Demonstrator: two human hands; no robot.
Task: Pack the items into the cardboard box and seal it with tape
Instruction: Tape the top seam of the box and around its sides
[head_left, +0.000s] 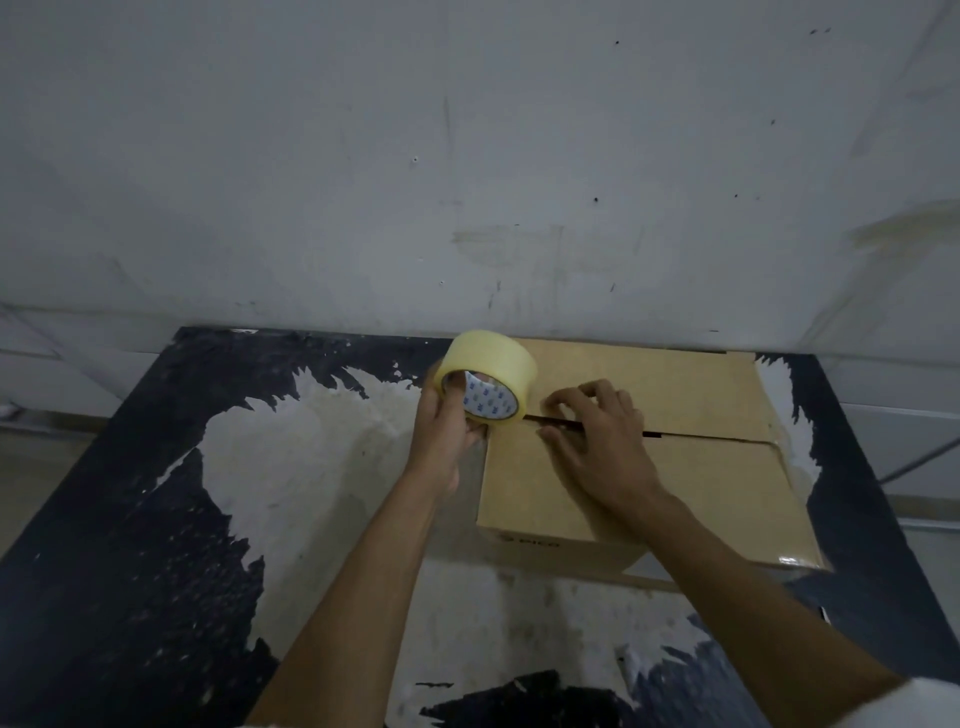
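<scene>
A closed cardboard box (691, 483) sits on the right half of the table, its two top flaps meeting at a dark seam. A yellowish roll of packing tape (493, 379) is held at the box's left edge, over the seam's left end. My left hand (447, 421) grips the roll with fingers through its core. My right hand (592, 431) lies flat on the box top, fingertips pressing on the seam just right of the roll. The box's contents are hidden.
The table (322, 467) is black with large worn white patches. A grey wall (467, 182) rises directly behind the box. Floor shows past the table's left and right edges.
</scene>
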